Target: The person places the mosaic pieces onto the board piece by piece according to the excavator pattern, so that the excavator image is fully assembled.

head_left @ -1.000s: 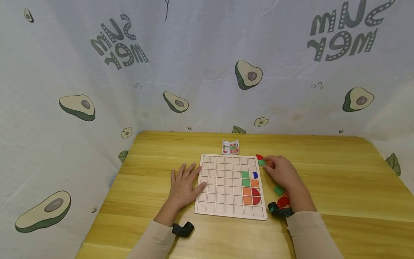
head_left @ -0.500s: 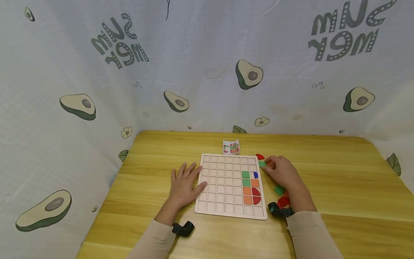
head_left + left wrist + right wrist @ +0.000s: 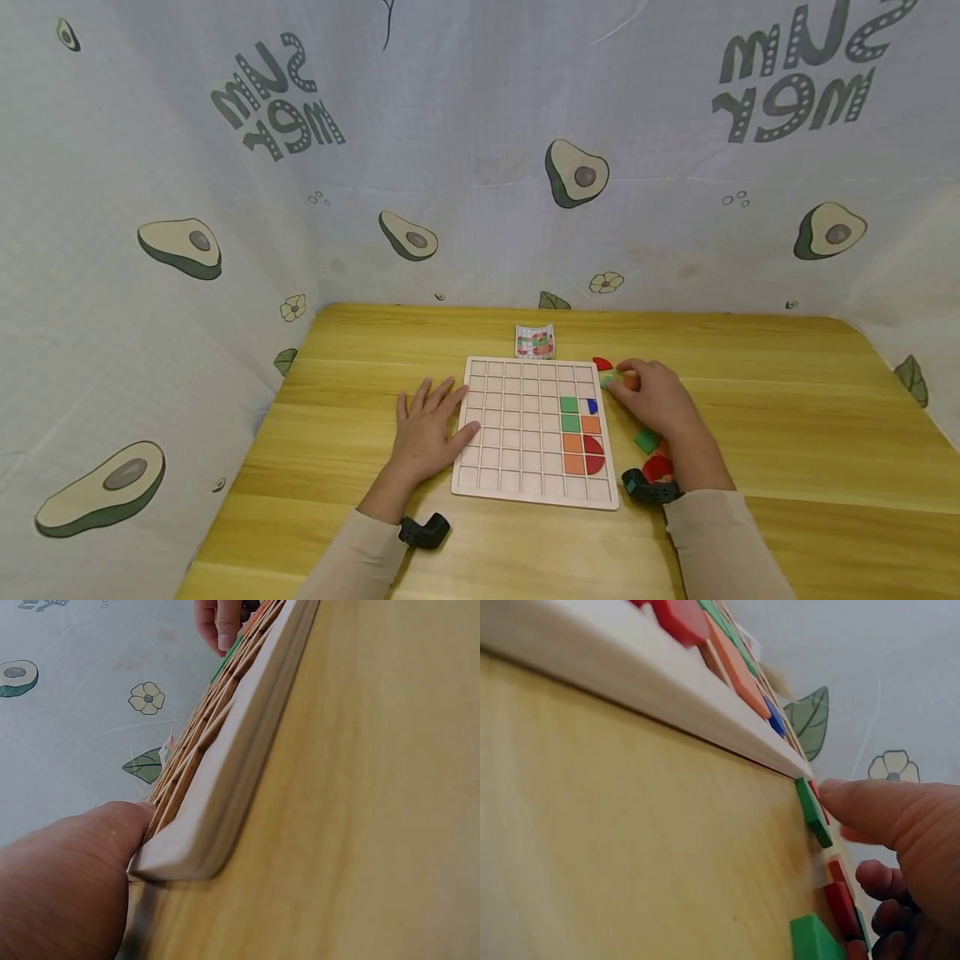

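On the wooden table, a green tile lies at the parted right fingers.

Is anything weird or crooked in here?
Yes. The letters on the cloth run backwards, like in a mirror. One loose green square beside the board sits crooked, not lined up with it. I see nothing spilled or broken.

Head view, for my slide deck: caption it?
Left hand at a grid board, right hand by loose coloured pieces.
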Motion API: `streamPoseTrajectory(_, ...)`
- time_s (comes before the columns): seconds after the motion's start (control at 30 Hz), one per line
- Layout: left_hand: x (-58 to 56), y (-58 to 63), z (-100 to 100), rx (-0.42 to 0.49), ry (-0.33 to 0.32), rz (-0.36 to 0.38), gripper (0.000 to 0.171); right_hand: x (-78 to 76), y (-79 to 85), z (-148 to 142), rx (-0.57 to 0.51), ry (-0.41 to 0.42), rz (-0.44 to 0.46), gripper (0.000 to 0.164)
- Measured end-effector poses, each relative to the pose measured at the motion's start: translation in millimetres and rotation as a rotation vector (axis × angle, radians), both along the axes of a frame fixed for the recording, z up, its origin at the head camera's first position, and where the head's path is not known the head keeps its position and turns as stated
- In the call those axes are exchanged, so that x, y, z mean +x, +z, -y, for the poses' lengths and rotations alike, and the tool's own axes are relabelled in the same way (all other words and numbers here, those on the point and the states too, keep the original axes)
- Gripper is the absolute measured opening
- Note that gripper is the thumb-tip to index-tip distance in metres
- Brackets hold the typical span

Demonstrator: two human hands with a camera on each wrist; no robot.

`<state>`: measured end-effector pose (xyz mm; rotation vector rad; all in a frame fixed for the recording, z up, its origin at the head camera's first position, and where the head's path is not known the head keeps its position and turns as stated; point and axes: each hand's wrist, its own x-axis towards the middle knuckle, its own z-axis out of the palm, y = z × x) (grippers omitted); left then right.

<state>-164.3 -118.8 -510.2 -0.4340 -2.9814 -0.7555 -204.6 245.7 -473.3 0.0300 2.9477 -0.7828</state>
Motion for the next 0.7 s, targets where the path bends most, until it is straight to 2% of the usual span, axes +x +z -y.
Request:
streamPoseTrajectory(0.2,0.0,0.3,-0.3,0.004,-0.003,-0.002,0.063,-3.7,-6.4,5.1,0.06,0.049,-0.076,0.052)
streamPoseTrajectory(0.53,-0.9,-2.4,0.3,-0.006,-0.001,-0.006,0.064,-6.0,-9.0,11.2,0.097,0.017,-0.083,0.055)
streamPoseTrajectory(0.7,-1.4,-2.8,0.5,-0.002,0.0,-0.003,0.064,-6.9,-9.8,10.7,0.082,-0.007,-0.1,0.041)
